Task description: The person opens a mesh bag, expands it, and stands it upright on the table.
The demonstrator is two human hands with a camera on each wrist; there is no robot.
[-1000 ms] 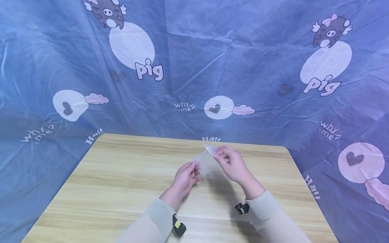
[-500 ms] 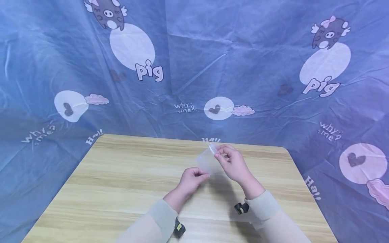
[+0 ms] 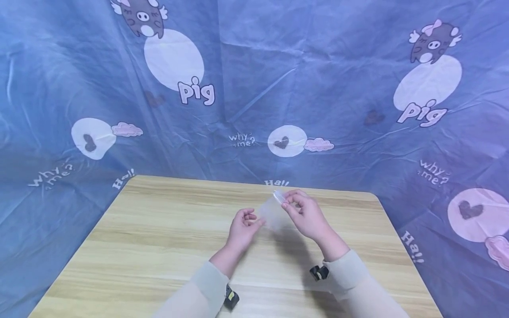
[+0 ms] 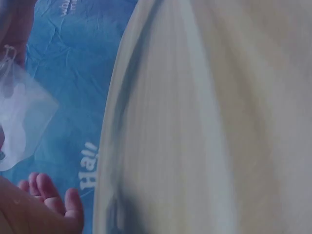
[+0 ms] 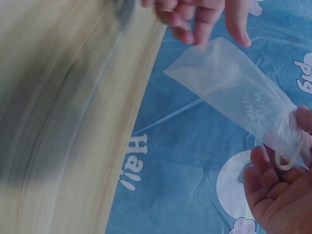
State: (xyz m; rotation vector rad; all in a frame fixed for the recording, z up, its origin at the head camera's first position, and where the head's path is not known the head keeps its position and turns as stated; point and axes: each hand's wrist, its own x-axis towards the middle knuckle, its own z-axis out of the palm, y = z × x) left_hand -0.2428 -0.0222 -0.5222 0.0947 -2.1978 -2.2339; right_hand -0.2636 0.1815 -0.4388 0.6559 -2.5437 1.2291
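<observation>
A translucent, frosted drawstring pouch [image 5: 219,78] hangs above the table, tilted, and looks flat. My right hand [image 3: 308,216] pinches its gathered top between thumb and fingers. In the right wrist view a thin cord loop [image 5: 287,158] shows beside the right hand's fingers. My left hand [image 3: 242,229] is at the pouch's lower end, its thumb and fingers spread apart with nothing gripped. Its fingers come very close to the pouch's bottom edge; whether they touch it I cannot tell. The left wrist view shows part of the pouch [image 4: 24,117] above the left hand [image 4: 44,209].
Below both hands lies a light wood-grain table [image 3: 159,238]. A blue printed cloth [image 3: 254,88] hangs behind it and along its sides. Black wrist cameras are strapped at both cuffs. The right arm's shadow falls across the table.
My left hand let go of the pouch's side edge, moved to its lower corner with fingertips together, then drew back slightly with fingers spread. The right hand keeps its pinch, almost still.
</observation>
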